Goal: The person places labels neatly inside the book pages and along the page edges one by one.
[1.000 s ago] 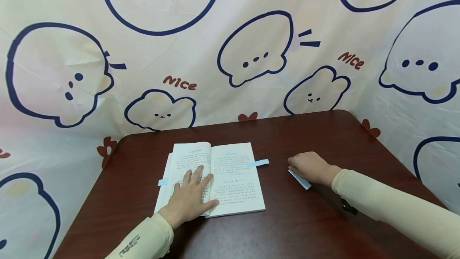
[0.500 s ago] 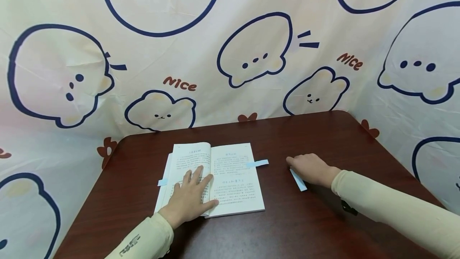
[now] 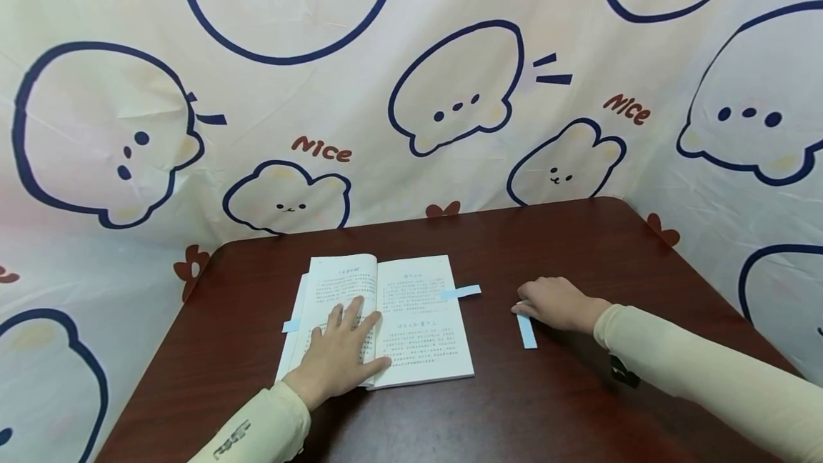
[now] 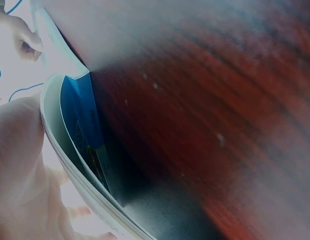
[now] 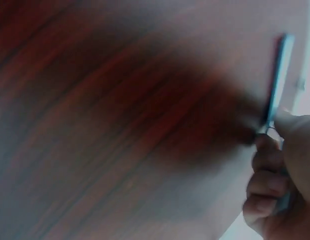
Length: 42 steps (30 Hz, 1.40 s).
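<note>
An open book (image 3: 424,320) with printed text lies on the dark wooden table, and my left hand (image 3: 341,352) rests spread over its left page, thumb reaching onto the right page. In the left wrist view the page stack (image 4: 77,165) bows up beside the palm above a blue cover (image 4: 90,110). To the right of the book, my right hand (image 3: 556,302) pinches a narrow light blue strip (image 3: 527,332) between thumb and fingers. In the right wrist view the strip (image 5: 282,75) sticks out past the thumb, and the other fingers (image 5: 267,182) are curled.
A light blue paper tab (image 3: 466,291) juts from the right page's outer edge, and another tab (image 3: 291,326) from the book's left edge. The table (image 3: 514,406) has rounded far corners. A printed cloth (image 3: 360,91) hangs behind it and along both sides.
The light blue strip has turned from a slant to nearly straight toward me, as the right hand's fingers shifted on it. The left hand and book have stayed put.
</note>
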Each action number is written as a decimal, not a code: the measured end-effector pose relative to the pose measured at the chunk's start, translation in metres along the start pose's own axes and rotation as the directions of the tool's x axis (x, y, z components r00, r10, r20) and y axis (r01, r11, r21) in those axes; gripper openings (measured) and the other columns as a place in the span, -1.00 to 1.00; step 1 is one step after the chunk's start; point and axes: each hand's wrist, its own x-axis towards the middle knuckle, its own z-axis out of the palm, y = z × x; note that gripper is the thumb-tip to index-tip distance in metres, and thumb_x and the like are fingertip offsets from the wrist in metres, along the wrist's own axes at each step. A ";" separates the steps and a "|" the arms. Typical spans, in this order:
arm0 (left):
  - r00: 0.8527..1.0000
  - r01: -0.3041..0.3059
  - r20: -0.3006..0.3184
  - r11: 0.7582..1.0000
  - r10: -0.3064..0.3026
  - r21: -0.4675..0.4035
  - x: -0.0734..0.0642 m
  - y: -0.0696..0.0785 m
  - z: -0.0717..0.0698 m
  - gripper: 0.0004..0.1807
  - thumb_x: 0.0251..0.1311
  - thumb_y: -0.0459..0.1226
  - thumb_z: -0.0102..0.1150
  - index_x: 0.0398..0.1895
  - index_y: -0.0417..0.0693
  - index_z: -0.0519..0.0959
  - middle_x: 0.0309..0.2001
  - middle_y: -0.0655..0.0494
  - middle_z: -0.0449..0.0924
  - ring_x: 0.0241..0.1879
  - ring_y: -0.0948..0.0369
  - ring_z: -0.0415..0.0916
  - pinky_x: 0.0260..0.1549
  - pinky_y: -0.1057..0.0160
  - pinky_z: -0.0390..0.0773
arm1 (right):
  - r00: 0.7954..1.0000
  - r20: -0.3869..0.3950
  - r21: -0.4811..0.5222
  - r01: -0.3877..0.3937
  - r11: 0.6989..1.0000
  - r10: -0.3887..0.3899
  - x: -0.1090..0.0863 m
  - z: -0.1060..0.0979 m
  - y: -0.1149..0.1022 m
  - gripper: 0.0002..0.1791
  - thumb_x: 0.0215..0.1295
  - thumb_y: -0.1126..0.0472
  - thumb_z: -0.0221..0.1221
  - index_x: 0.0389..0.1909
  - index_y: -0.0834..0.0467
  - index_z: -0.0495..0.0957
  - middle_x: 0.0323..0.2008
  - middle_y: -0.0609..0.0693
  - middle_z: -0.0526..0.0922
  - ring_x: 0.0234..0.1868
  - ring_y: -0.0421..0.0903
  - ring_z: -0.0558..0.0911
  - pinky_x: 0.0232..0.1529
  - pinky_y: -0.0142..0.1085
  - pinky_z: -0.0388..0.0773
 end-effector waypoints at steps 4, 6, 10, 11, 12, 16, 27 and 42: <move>1.000 -0.001 0.000 1.000 0.001 0.007 0.001 0.000 -0.001 -0.17 0.18 0.28 0.23 0.44 0.09 0.40 0.55 -0.17 0.13 0.47 -0.31 0.14 0.06 -0.52 0.39 | 0.997 0.064 0.139 -0.061 0.988 0.053 0.002 -0.006 -0.002 -0.65 0.45 0.01 0.18 -0.57 -0.02 0.48 -0.69 -0.16 0.42 -0.66 -0.27 0.34 -0.59 -0.39 0.23; 1.000 -0.001 -0.001 1.000 0.001 0.008 0.001 0.000 -0.001 -0.17 0.18 0.27 0.24 0.44 0.10 0.40 0.55 -0.16 0.14 0.47 -0.31 0.15 0.06 -0.51 0.39 | 0.996 0.070 0.153 -0.068 0.986 0.058 0.003 -0.007 -0.003 -0.68 0.46 0.04 0.17 -0.54 -0.02 0.51 -0.67 -0.17 0.44 -0.65 -0.27 0.37 -0.59 -0.38 0.25; 1.000 -0.005 -0.007 1.000 0.005 0.010 0.002 0.000 -0.002 -0.17 0.18 0.27 0.24 0.44 0.09 0.40 0.55 -0.16 0.14 0.46 -0.31 0.15 0.06 -0.51 0.40 | 0.997 0.055 0.148 -0.066 0.987 0.058 0.003 -0.007 -0.003 -0.71 0.48 0.06 0.15 -0.49 -0.01 0.54 -0.62 -0.17 0.48 -0.62 -0.27 0.38 -0.56 -0.37 0.26; 1.000 -0.006 -0.009 1.000 0.006 0.010 0.002 0.000 -0.002 -0.17 0.18 0.26 0.24 0.44 0.09 0.40 0.55 -0.16 0.14 0.46 -0.31 0.15 0.06 -0.51 0.40 | 0.997 0.049 0.144 -0.067 0.987 0.061 0.004 -0.007 -0.004 -0.72 0.48 0.07 0.15 -0.48 -0.01 0.54 -0.61 -0.18 0.49 -0.61 -0.27 0.39 -0.55 -0.37 0.26; 1.000 -0.005 -0.010 1.000 0.005 0.011 0.002 0.000 -0.002 -0.17 0.18 0.27 0.24 0.44 0.09 0.40 0.55 -0.17 0.14 0.46 -0.30 0.15 0.05 -0.51 0.40 | 0.997 0.043 0.142 -0.065 0.988 0.060 0.004 -0.007 -0.004 -0.72 0.48 0.07 0.15 -0.49 -0.01 0.54 -0.61 -0.17 0.49 -0.61 -0.27 0.38 -0.54 -0.37 0.26; 1.000 -0.004 -0.011 1.000 0.004 0.008 0.003 0.000 -0.002 -0.17 0.18 0.27 0.25 0.44 0.09 0.40 0.55 -0.17 0.14 0.46 -0.30 0.14 0.05 -0.51 0.40 | 0.998 0.027 0.128 -0.065 0.990 0.062 0.005 -0.006 -0.004 -0.72 0.49 0.09 0.15 -0.49 0.00 0.52 -0.61 -0.17 0.49 -0.61 -0.26 0.38 -0.54 -0.38 0.26; 1.000 0.002 -0.011 1.000 -0.002 -0.014 0.004 0.000 -0.004 -0.16 0.16 0.25 0.28 0.44 0.09 0.40 0.55 -0.16 0.12 0.47 -0.33 0.13 0.06 -0.53 0.38 | 0.999 -0.016 0.089 -0.042 0.995 0.043 0.006 -0.009 -0.002 -0.67 0.50 0.21 0.12 -0.56 -0.01 0.48 -0.66 -0.18 0.40 -0.63 -0.27 0.32 -0.56 -0.39 0.25; 1.000 0.000 -0.004 1.000 0.000 -0.022 0.000 0.000 -0.002 -0.17 0.16 0.25 0.28 0.44 0.09 0.41 0.55 -0.17 0.13 0.47 -0.32 0.14 0.06 -0.52 0.38 | 0.996 -0.078 0.139 -0.031 0.990 0.042 0.002 -0.009 0.001 -0.85 0.43 0.13 0.22 -0.38 -0.02 0.55 -0.64 -0.22 0.50 -0.63 -0.32 0.39 -0.57 -0.40 0.33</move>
